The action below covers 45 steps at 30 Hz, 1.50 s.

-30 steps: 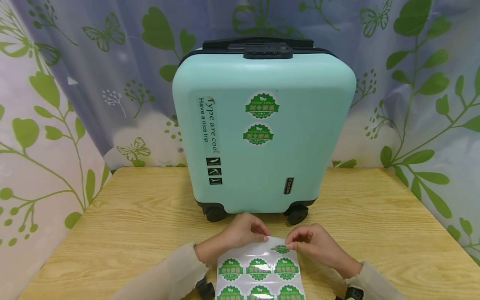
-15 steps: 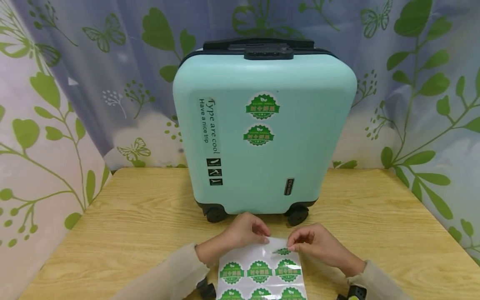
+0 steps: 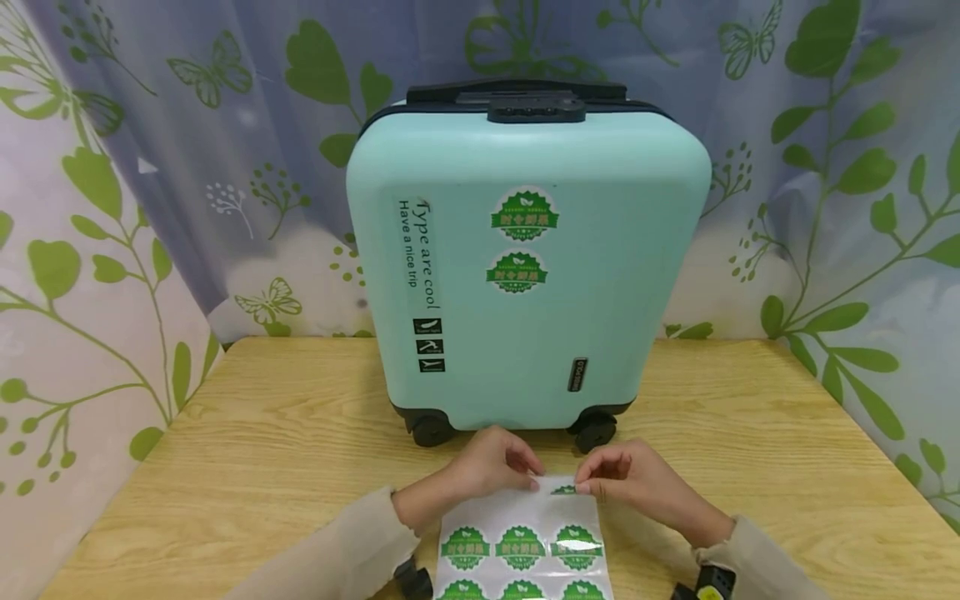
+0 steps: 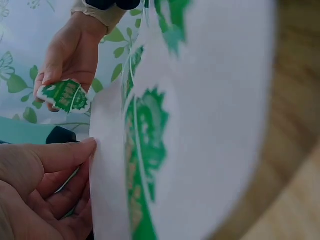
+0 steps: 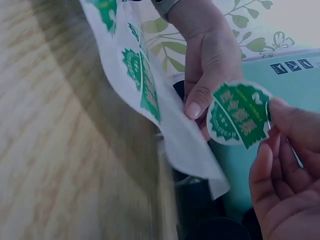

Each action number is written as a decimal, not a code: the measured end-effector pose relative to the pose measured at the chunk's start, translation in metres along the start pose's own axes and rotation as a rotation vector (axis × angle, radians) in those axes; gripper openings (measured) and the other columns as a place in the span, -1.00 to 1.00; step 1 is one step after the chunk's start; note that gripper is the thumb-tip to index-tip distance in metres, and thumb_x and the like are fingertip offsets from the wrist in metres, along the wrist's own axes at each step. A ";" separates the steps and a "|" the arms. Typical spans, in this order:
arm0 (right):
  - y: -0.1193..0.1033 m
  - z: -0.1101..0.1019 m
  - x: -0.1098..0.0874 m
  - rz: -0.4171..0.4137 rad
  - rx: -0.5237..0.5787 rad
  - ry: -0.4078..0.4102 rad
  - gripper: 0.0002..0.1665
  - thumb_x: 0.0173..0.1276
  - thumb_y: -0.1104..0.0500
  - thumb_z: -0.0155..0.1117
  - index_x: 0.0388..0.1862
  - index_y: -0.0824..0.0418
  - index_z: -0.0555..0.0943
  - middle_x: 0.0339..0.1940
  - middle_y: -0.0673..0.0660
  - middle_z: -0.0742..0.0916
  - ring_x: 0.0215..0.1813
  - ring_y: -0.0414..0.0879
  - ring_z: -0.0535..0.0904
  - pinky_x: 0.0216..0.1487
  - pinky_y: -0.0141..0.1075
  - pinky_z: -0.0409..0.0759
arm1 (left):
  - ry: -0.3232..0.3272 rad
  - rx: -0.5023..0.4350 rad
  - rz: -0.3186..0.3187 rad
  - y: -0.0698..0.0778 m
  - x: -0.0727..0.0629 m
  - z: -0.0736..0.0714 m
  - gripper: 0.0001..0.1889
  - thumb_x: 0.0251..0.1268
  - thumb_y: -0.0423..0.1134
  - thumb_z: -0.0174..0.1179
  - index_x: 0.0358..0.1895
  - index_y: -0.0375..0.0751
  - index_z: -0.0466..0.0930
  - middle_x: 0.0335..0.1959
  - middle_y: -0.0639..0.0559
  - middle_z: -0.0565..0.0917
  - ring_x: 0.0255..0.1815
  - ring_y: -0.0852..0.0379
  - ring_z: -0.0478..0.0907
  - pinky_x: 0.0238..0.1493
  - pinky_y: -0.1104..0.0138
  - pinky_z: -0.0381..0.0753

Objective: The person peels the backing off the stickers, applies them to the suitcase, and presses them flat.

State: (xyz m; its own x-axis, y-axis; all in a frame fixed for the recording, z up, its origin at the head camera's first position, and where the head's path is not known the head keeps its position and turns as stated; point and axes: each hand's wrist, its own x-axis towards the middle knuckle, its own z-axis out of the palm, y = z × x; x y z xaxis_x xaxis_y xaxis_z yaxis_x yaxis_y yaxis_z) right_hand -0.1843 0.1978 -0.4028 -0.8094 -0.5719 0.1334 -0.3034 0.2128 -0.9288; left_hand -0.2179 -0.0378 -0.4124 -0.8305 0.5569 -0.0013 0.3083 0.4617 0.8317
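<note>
My left hand (image 3: 489,463) pinches the top edge of a white sticker sheet (image 3: 491,510) that carries rows of round green stickers. Between the thumb and fingers of my right hand (image 3: 637,485) is a single green sticker (image 5: 239,116) with a white scalloped border. It appears free of the sheet in both wrist views, while the head view shows it nearly edge-on. Just behind the hands stands a mint-green suitcase (image 3: 600,267). Two like stickers, an upper one (image 3: 525,215) and a lower one (image 3: 517,272), are on its front.
Under everything lies a wood-grain table (image 3: 255,433). Black suitcase wheels, such as the right one (image 3: 596,432), stand close behind the hands. A leaf-patterned curtain (image 3: 292,208) hangs around the back and sides. The sheet's lower part runs out of the head view.
My right hand has risen slightly with the sticker, which has tilted and shows less of its face in the head view. The left hand keeps its place on the sheet.
</note>
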 end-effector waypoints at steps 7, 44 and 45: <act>-0.003 -0.001 0.005 0.044 0.011 0.073 -0.78 0.26 0.25 0.30 -0.25 0.44 0.62 -0.37 -0.04 0.70 -0.37 -0.24 0.58 -0.33 -0.27 0.62 | -0.035 -0.019 0.023 -0.002 -0.003 0.000 -0.84 -0.03 -0.41 0.41 -0.31 -0.24 0.73 -0.35 0.01 0.73 -0.41 0.34 0.50 -0.31 0.48 0.52; -0.077 -0.009 0.042 0.010 0.084 0.293 -0.82 0.26 0.17 0.33 -0.23 0.25 0.66 -0.35 0.00 0.70 -0.29 -0.03 0.58 -0.22 -0.27 0.59 | 0.154 -0.200 0.227 0.045 -0.027 -0.060 -0.69 0.14 -0.30 0.32 -0.03 -0.33 0.63 -0.12 -0.20 0.69 -0.17 0.08 0.61 -0.08 0.31 0.59; -0.078 -0.009 0.043 0.015 0.087 0.292 -0.82 0.25 0.16 0.34 -0.23 0.24 0.66 -0.35 0.00 0.70 -0.29 -0.03 0.57 -0.22 -0.27 0.58 | 0.174 -0.203 0.227 0.046 -0.027 -0.060 -0.69 0.15 -0.30 0.32 -0.03 -0.32 0.63 -0.13 -0.21 0.69 -0.17 0.09 0.61 -0.09 0.31 0.59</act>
State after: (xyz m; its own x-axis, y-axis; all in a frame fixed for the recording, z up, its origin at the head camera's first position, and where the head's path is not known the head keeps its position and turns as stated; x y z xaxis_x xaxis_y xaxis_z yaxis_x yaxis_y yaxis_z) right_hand -0.2002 0.1637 -0.3215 -0.9278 -0.3144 0.2011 -0.2558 0.1435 -0.9560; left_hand -0.2092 -0.0734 -0.3407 -0.8233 0.4956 0.2766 0.4102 0.1827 0.8935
